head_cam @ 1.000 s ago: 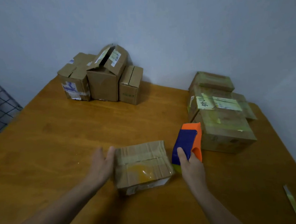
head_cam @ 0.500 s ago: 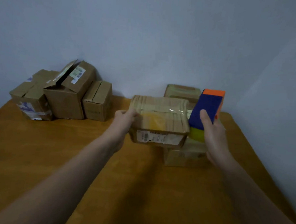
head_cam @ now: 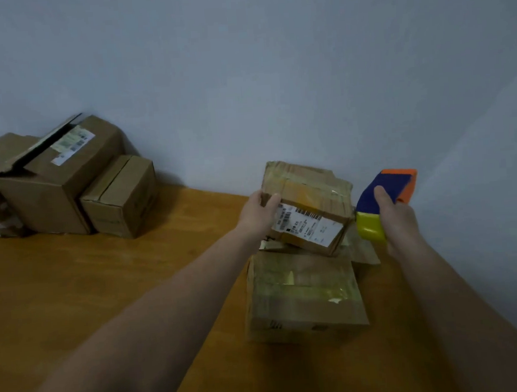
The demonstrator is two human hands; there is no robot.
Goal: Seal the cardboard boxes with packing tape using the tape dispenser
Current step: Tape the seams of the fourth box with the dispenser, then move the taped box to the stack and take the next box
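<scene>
My left hand (head_cam: 260,212) grips the left end of a small taped cardboard box (head_cam: 308,206) with a white shipping label, held tilted over the pile of taped boxes at the right. The nearest of that pile is a large taped box (head_cam: 304,293) lying just below the one I hold. My right hand (head_cam: 395,217) holds the tape dispenser (head_cam: 383,201), blue with an orange tip and a yellow base, just right of the small box and apart from it. Whether the small box touches the pile beneath is unclear.
The wooden table (head_cam: 110,282) runs up to a pale wall. At the back left stand an open box (head_cam: 54,176) with raised flaps, a smaller shut box (head_cam: 121,196) beside it, and another box cut off at the frame's left edge.
My left hand lifted the small taped box off the table's middle and carried it right, over the taped pile. My right hand moved with the dispenser. The view swung right.
</scene>
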